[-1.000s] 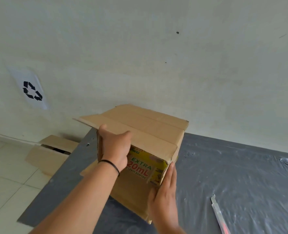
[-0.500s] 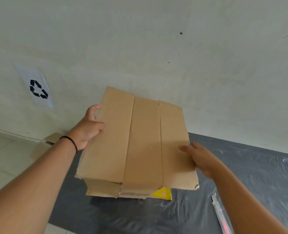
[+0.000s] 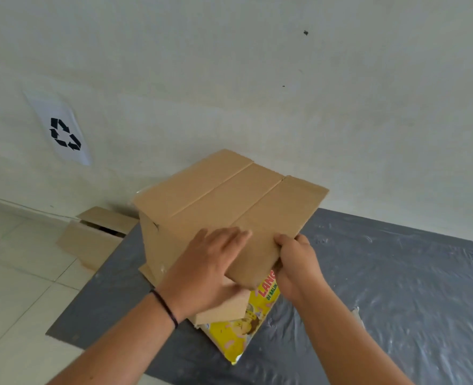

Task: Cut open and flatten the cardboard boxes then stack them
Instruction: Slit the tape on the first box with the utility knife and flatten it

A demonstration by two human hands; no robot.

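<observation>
A brown cardboard box with yellow printed sides stands on the grey plastic-covered table, its plain creased top face turned up. My left hand lies flat on the near part of that top, fingers spread, with a black band on the wrist. My right hand grips the near right edge of the top panel, fingers curled over it. A loose flap sticks out under my left hand, and the yellow printed side shows below.
Another cardboard box with open flaps sits on the tiled floor left of the table, by the wall. A recycling sign hangs on the wall above it. The table's left edge is close to the box.
The box has been turned and set lower on the table, its top now angled away. Both hands moved to its near edge; the right hand went from resting flat to gripping the panel.
</observation>
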